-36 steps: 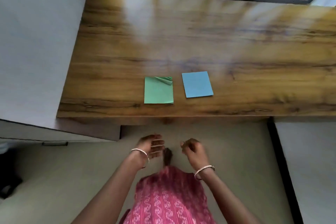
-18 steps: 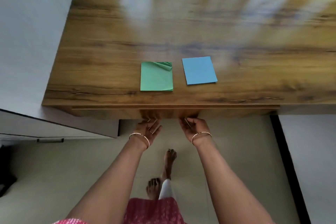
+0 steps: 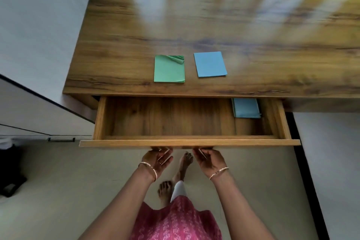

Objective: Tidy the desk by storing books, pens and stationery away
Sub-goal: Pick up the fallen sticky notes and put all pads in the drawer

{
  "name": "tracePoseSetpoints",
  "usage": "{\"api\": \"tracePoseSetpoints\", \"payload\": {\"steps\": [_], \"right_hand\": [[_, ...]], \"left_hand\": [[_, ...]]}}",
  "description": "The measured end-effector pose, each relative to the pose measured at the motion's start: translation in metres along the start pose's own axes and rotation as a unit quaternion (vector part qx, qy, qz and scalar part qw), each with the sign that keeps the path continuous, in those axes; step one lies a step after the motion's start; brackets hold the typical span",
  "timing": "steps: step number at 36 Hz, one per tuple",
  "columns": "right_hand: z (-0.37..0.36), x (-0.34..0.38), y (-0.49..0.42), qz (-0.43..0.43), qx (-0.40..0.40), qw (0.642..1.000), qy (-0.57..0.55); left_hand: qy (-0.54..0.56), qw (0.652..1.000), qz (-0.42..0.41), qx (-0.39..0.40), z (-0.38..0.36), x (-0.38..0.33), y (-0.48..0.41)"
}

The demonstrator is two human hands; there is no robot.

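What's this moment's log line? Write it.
drawer: open | left hand, right hand: grip its front edge | desk: green pad, blue pad | inside: blue item

Single head-worn wide-angle view; steeply down from above onto desk [image 3: 214,25] and pulled-out drawer [image 3: 189,143]; floor [image 3: 78,191] beneath

On counter [image 3: 272,35], near front edge: left pad [image 3: 169,70] and right pad [image 3: 210,64], side by side. In drawer [image 3: 175,119] below: booklet [image 3: 246,108], right rear.
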State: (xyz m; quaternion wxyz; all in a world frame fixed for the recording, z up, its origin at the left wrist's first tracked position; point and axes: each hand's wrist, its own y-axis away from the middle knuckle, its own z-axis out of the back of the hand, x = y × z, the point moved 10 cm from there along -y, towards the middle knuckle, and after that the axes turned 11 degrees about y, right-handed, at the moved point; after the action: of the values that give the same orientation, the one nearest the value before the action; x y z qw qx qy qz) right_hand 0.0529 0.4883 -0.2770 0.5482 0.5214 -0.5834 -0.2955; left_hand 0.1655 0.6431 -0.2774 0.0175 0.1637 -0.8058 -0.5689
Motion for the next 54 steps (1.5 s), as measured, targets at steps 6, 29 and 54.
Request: {"api": "tracePoseSetpoints", "payload": {"steps": [6, 29, 54], "right_hand": [[0.028, -0.025, 0.030, -0.019, 0.025, 0.999, 0.008], [0.050, 0.073, 0.204, 0.091, 0.077, 0.882, 0.457], [-0.176, 0.303, 0.084, 0.372, -0.205, 0.595, 0.682]], "left_hand": [[-0.050, 0.998, 0.005, -0.026, 0.033, 0.022, 0.018], [-0.498, 0.843, -0.150, 0.136, -0.105, -0.031, 0.197], [-0.567, 0.689, -0.331, -0.308, -0.238, -0.198, 0.120]]}}
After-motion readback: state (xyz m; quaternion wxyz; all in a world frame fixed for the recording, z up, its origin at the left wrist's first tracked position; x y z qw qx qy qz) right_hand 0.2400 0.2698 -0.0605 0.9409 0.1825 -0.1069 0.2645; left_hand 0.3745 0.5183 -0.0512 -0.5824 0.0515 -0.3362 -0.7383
